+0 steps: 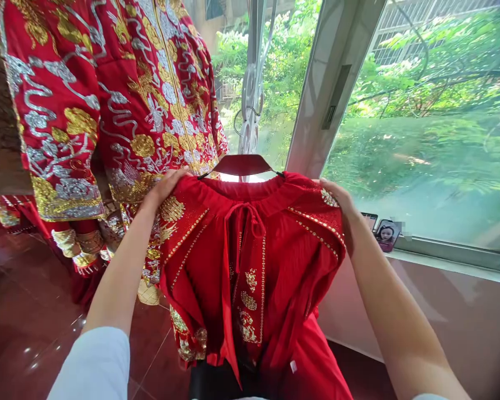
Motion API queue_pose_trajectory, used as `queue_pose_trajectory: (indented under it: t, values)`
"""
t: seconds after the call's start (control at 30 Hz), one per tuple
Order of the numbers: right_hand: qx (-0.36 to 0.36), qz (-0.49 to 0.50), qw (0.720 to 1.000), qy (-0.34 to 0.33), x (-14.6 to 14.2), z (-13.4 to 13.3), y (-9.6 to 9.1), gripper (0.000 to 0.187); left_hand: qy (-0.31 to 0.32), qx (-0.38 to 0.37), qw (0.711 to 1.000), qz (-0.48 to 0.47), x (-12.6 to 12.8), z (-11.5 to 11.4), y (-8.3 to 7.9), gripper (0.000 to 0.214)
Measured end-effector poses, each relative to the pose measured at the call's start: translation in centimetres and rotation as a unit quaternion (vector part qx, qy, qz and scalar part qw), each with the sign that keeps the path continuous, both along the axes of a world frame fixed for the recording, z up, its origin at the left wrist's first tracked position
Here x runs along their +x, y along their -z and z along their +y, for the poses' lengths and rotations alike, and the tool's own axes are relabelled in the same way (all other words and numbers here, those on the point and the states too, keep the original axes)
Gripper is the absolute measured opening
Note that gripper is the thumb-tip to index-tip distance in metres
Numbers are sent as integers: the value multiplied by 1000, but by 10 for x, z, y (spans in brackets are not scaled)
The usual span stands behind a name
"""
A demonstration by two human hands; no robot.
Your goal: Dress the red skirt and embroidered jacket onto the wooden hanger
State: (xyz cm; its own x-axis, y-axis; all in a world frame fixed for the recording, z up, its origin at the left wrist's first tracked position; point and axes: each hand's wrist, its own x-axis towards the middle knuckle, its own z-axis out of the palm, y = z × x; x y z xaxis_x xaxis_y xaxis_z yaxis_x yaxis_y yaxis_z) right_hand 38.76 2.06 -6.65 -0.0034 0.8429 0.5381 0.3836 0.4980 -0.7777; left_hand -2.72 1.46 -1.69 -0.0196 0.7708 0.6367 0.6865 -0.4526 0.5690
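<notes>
In front of me a red top (208, 250) with gold beading and a bow tied at the neck hangs on a dark red hanger (244, 165). The hanger's metal hook is up at a white metal stand with rings (249, 94). My left hand (166, 188) grips the top's left shoulder, next to a gold embroidered patch. On the opposite shoulder, my right hand (337, 195) holds the cloth in the same way. The fingertips of both hands are partly hidden by the fabric. Plain red cloth (316, 355) spreads below the top.
Red jackets (129, 100) with heavy gold and silver embroidery hang close on the left. A window (420, 155) fills the right side. Two phones stand on its sill, the nearer phone (386, 235) showing a face on screen. Dark red tiles (150, 355) cover the floor.
</notes>
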Motion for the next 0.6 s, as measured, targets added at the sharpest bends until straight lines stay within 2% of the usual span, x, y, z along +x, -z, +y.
queue_pose_trajectory:
  t: [0.03, 0.07, 0.1, 0.13, 0.17, 0.2, 0.23, 0.27, 0.3, 0.33, 0.37, 0.43, 0.5, 0.53, 0.6]
  values:
    - [17, -4, 1000, 23, 1, -8, 3, 49, -29, 46, 999, 6, -2, -11, 6, 46]
    - [72, -7, 994, 83, 1, -18, 8, 44, -79, 118, 990, 10, -2, -25, 16, 43]
    - [151, -10, 974, 171, 0, -31, 16, 39, -140, 213, 967, 24, -1, -41, 29, 38]
    - [246, -10, 932, 266, -4, -45, 27, 32, -193, 298, 934, 46, 4, -58, 46, 32]
    - [339, -13, 871, 354, -12, -60, 40, 25, -228, 362, 901, 73, 12, -75, 65, 24]
    - [411, -17, 815, 408, -23, -74, 55, 15, -239, 402, 878, 102, 23, -90, 86, 17]
    - [487, -20, 778, 396, -38, -86, 70, 7, -233, 403, 877, 119, 37, -101, 106, 12]
    - [483, -54, 804, 343, -55, -95, 84, 7, -196, 377, 896, 130, 54, -109, 124, 10]
    - [419, -102, 855, 288, -73, -100, 97, 8, -155, 316, 928, 125, 71, -112, 139, 6]
    - [342, -129, 890, 274, -91, -101, 107, 11, -135, 254, 953, 98, 88, -111, 150, 10]
    - [256, -138, 918, 271, -106, -98, 114, 20, -122, 197, 970, 76, 104, -106, 157, 18]
    - [106, -116, 961, 227, -125, -86, 122, 37, -106, 109, 988, 14, 124, -91, 160, 27]
    - [13, -28, 990, 136, -126, -72, 128, 42, -57, 37, 995, -68, 126, -77, 155, 27]
    - [-20, 40, 996, 78, -122, -68, 131, 42, -14, -4, 993, -119, 121, -72, 152, 28]
    - [-80, 198, 976, -27, -110, -63, 139, 42, 102, -95, 963, -231, 104, -70, 151, 32]
